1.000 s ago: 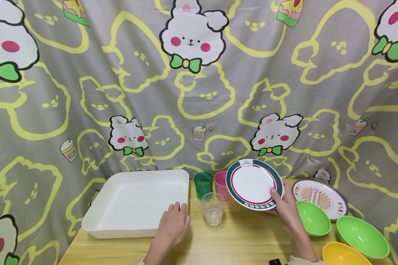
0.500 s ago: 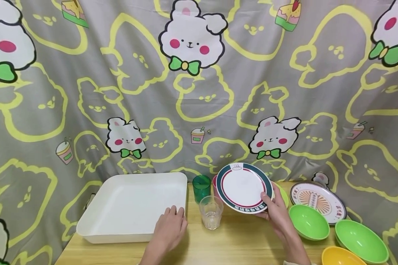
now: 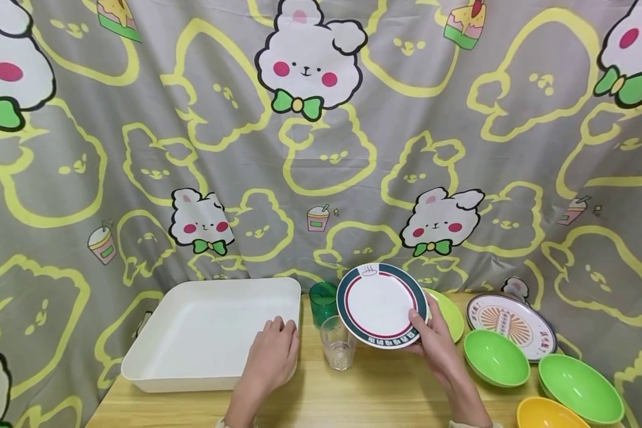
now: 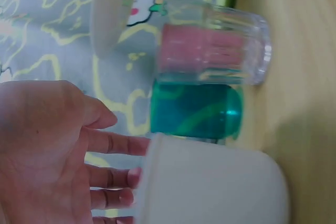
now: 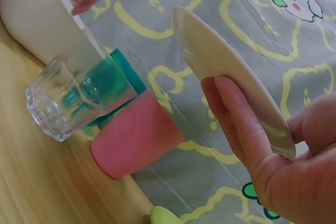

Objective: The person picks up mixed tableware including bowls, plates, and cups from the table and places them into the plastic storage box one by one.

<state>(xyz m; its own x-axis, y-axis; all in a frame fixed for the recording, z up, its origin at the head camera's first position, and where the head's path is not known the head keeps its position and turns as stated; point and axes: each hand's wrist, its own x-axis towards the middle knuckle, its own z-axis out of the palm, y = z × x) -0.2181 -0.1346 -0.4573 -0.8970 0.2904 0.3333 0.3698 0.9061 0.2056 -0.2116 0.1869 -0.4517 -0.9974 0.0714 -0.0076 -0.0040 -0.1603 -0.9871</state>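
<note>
Moved left since the earlier frame: dark-green-rimmed plate (image 3: 381,305). Left hand (image 3: 270,355), fingers loosely spread, is at the right rim of the white tray (image 3: 208,333). Plate tilts above the bench (image 3: 348,399), left of the right hand (image 3: 437,343), whose grip pinches its edge, thumb on face.

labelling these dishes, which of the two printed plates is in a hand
The white plate with a dark green rim band: the right hand grips its edge. The orange-rayed plate sits beside the green bowls, untouched.

L hand (image 4: 52,153) at rim of wht tray (image 4: 215,187), grn cup (image 4: 194,109) & clr glass (image 4: 218,45) nr.
</note>
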